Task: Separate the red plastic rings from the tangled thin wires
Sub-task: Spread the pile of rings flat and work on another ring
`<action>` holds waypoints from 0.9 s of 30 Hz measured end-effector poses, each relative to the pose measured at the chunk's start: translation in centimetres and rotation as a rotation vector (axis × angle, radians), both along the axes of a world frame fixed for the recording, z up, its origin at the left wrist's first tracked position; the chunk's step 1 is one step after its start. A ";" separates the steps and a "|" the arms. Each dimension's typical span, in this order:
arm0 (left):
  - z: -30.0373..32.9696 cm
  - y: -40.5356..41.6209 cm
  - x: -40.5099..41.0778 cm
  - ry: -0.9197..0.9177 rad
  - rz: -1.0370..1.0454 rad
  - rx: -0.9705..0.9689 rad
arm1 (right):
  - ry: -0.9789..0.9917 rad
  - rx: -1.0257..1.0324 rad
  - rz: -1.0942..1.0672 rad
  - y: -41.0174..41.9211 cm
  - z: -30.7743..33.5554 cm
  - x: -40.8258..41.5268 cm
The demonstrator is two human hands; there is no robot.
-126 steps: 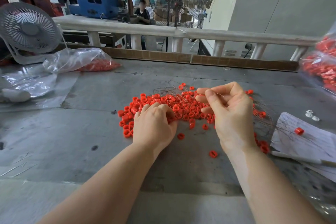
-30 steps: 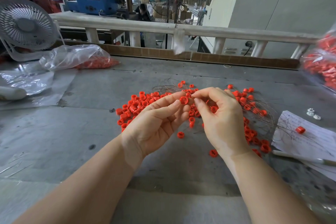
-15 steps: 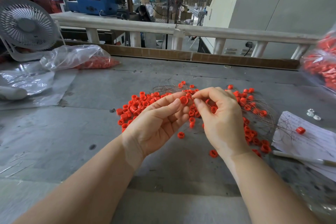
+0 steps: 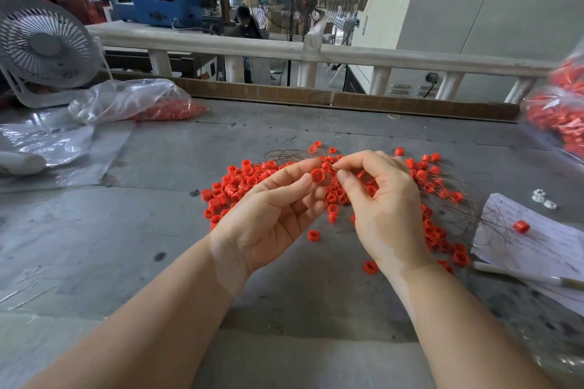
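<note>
The left hand [image 4: 271,218] pinches one red ring [image 4: 317,174] above the table [image 4: 94,230]; the right hand [image 4: 384,199] pinches a thin wire [image 4: 458,199] beside it. The rings look light and stiff (the wire springy, snag-prone), so grip the rim.

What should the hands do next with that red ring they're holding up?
Probably slide it off the wire. The left hand pinches one red ring, and the right hand pinches beside it, seemingly on a thin wire, above the pile.
</note>
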State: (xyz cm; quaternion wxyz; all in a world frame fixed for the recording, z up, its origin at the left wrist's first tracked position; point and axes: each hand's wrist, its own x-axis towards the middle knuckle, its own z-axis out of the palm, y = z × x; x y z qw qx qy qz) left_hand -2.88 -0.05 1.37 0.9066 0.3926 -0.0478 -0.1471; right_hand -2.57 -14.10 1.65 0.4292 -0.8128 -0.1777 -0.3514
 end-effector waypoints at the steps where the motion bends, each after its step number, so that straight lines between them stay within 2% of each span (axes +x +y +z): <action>1: 0.0 0.0 0.0 0.000 -0.002 -0.003 | 0.001 0.003 0.002 0.0 0.0 0.0; 27: 0.1 -0.1 -0.1 -0.004 0.012 -0.025 | -0.016 0.007 0.014 -0.1 -0.1 0.2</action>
